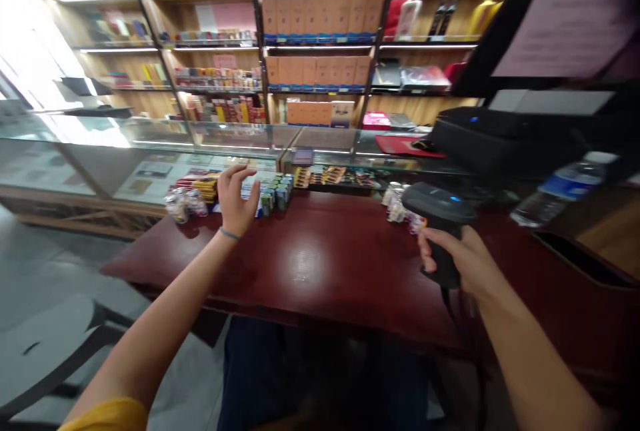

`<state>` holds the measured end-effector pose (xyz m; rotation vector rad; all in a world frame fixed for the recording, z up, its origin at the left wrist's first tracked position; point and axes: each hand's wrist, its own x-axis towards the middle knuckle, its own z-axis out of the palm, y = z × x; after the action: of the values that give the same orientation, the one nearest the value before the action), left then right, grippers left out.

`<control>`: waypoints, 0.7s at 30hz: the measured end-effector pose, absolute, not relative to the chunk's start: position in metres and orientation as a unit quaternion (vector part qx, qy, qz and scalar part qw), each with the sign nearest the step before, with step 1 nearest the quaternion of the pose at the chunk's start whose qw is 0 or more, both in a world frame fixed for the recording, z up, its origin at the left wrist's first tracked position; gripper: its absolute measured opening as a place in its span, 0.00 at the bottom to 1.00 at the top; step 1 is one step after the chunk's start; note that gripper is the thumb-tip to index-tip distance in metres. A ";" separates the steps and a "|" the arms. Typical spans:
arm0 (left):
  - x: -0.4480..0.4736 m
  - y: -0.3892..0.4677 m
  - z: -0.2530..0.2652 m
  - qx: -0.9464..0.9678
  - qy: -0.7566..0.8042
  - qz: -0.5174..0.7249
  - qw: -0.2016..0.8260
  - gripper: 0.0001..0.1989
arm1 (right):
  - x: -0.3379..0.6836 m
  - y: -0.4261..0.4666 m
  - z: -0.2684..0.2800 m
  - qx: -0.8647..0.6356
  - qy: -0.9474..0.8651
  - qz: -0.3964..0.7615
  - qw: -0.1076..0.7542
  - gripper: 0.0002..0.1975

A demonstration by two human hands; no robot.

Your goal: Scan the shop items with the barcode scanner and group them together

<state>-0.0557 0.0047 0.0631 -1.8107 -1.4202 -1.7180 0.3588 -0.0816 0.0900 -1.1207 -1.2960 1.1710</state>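
Our right grip (467, 254) is wrapped around the handle of a black handheld scanner (437, 203), whose head sits above our fingers, over the dark red tabletop (340, 251). Our left grip (237, 206), thumb and fingers apart, is raised by small packs (277, 194) near the far edge; we cannot tell whether it touches them.

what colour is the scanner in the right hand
The scanner is black to dark grey, with a small blue light; the head view shows it.
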 end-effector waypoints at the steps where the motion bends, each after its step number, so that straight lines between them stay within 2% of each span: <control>1: -0.035 0.009 0.064 -0.646 -0.461 -0.596 0.122 0.13 | 0.364 -0.086 0.090 -0.470 -0.539 0.475 0.513 0.13; 5: 0.048 0.026 0.062 -0.719 -0.358 -0.594 0.048 0.13 | 0.388 -0.104 0.088 -0.492 -0.536 0.447 0.521 0.16; 9: 0.126 0.036 0.052 -0.770 -0.293 -0.565 -0.049 0.14 | 0.410 -0.120 0.085 -0.496 -0.520 0.433 0.544 0.14; 13: 0.191 0.041 0.037 -0.807 -0.241 -0.529 -0.104 0.18 | 0.426 -0.133 0.085 -0.506 -0.508 0.422 0.556 0.13; 17: 0.245 0.044 0.024 -0.829 -0.229 -0.495 -0.122 0.24 | 0.438 -0.141 0.084 -0.513 -0.509 0.405 0.560 0.15; 21: 0.281 0.040 0.019 -0.861 -0.283 -0.417 -0.065 0.31 | 0.448 -0.145 0.080 -0.517 -0.497 0.407 0.566 0.13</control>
<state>0.2814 0.0403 0.0190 -2.8238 -0.9280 -1.3688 0.4477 -0.1450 0.0802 -1.2159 -1.1683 0.9563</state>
